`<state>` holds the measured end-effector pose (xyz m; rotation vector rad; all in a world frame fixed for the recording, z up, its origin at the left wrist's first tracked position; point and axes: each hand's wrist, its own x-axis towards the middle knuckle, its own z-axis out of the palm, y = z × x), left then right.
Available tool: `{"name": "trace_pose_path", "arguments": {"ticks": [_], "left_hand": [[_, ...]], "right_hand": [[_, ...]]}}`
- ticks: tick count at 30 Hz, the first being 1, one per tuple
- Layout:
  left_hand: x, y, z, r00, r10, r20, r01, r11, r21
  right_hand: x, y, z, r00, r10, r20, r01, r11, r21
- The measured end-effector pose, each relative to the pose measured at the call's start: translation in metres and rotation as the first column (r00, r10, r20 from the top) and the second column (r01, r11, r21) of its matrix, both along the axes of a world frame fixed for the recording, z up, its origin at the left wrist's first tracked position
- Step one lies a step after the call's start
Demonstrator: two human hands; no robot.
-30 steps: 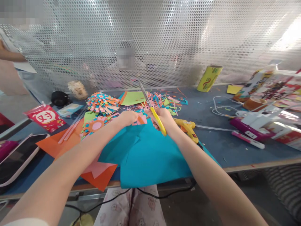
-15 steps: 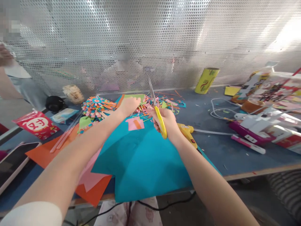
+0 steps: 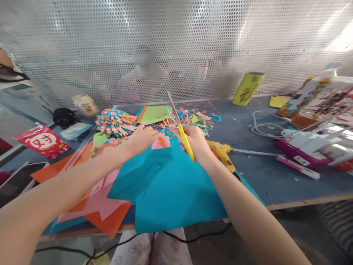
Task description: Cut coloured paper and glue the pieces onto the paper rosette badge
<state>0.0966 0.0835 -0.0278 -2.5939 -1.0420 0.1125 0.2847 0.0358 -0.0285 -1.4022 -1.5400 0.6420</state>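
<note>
My right hand (image 3: 193, 141) is closed round the yellow handles of a pair of scissors (image 3: 179, 123), whose steel blades point up and away from me. My left hand (image 3: 142, 138) rests with its fingers stretched out at the far edge of a big teal paper sheet (image 3: 173, 187), beside a small pink and orange paper piece (image 3: 162, 142). Just beyond both hands lies a heap of cut paper strips (image 3: 190, 119). A fringed multicolour paper flower (image 3: 114, 123) lies to the left of my left hand.
A yellow glue gun (image 3: 222, 152) lies right of my right wrist. Orange and pink sheets (image 3: 102, 206) overlap at the table's front left. A yellow roll (image 3: 246, 88), cables and packaged goods (image 3: 314, 110) crowd the right. A perforated metal screen (image 3: 176, 48) backs the table; a person sits behind it.
My left hand has drawn back from the green sheet and strip heap toward me, now lying by the pink piece. The scissors stayed in my right hand and tilted slightly.
</note>
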Motion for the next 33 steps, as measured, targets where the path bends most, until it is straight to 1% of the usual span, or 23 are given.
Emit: {"name": "trace_pose_path", "arguments": {"ticks": [3,7,9,12,15,19,22,24,26,30,33], "left_hand": [[-0.011,-0.009,-0.008,0.999,-0.032,0.036,0.033,0.999,-0.024],[-0.013,-0.005,-0.015,0.997,-0.031,0.071,0.037,0.996,-0.085],[-0.012,-0.001,-0.016,0.996,-0.02,0.091,0.031,0.993,-0.117],[-0.011,0.005,-0.015,0.991,0.004,0.134,0.018,0.987,-0.161],[-0.011,0.009,-0.014,0.988,0.0,0.152,0.025,0.985,-0.168],[-0.007,0.013,-0.014,0.991,-0.025,0.13,0.047,0.985,-0.167],[-0.003,0.02,-0.017,0.992,-0.034,0.121,0.056,0.982,-0.18],[0.001,0.027,-0.021,0.992,-0.019,0.127,0.041,0.984,-0.174],[0.006,0.036,-0.026,0.993,-0.011,0.116,0.031,0.985,-0.168],[0.02,0.05,-0.031,0.994,-0.036,0.102,0.051,0.986,-0.156],[0.03,0.056,-0.031,0.99,-0.054,0.132,0.07,0.99,-0.123]], "right_hand": [[-0.002,0.002,-0.003,1.0,0.023,0.007,-0.023,0.999,-0.047],[-0.007,0.003,-0.007,0.983,0.183,0.001,-0.181,0.976,-0.124],[-0.011,0.001,-0.007,0.967,0.237,0.09,-0.223,0.964,-0.143],[-0.015,-0.004,-0.005,0.921,0.245,0.304,-0.206,0.967,-0.153],[-0.02,-0.011,-0.003,0.881,0.233,0.411,-0.182,0.97,-0.159],[-0.029,-0.018,-0.005,0.853,0.221,0.472,-0.157,0.973,-0.171],[-0.035,-0.022,-0.007,0.823,0.198,0.532,-0.147,0.98,-0.137],[-0.038,-0.024,-0.007,0.818,0.199,0.54,-0.152,0.98,-0.131],[-0.038,-0.027,-0.006,0.812,0.216,0.543,-0.153,0.975,-0.16],[-0.037,-0.031,-0.003,0.787,0.244,0.567,-0.158,0.968,-0.196],[-0.036,-0.031,-0.003,0.789,0.258,0.558,-0.179,0.965,-0.194]]}}
